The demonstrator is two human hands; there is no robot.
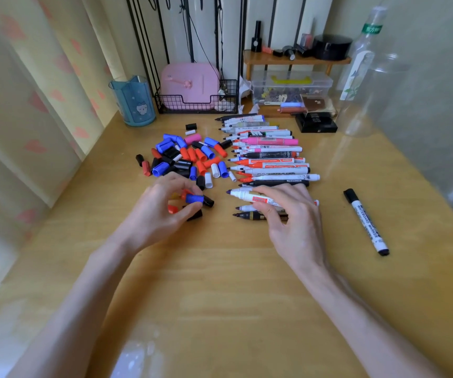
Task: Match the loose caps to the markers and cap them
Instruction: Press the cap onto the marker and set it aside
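A heap of several loose caps (184, 156) in blue, red, black, white and pink lies left of centre on the wooden table (219, 282). To its right is a row of several uncapped markers (269, 156), tips pointing left. My left hand (162, 211) pinches a blue cap (194, 198) between thumb and fingers, just above a few red and black caps. My right hand (290, 214) grips a white marker with a dark tip (247, 195) at the near end of the row. A capped black whiteboard marker (367, 222) lies alone at the right.
A blue cup (134, 100), a wire basket with a pink box (192, 91), a clear storage box (290, 87) under a small wooden shelf, a black box (316, 122) and a clear plastic bottle (364, 77) stand along the back. A curtain hangs at the left.
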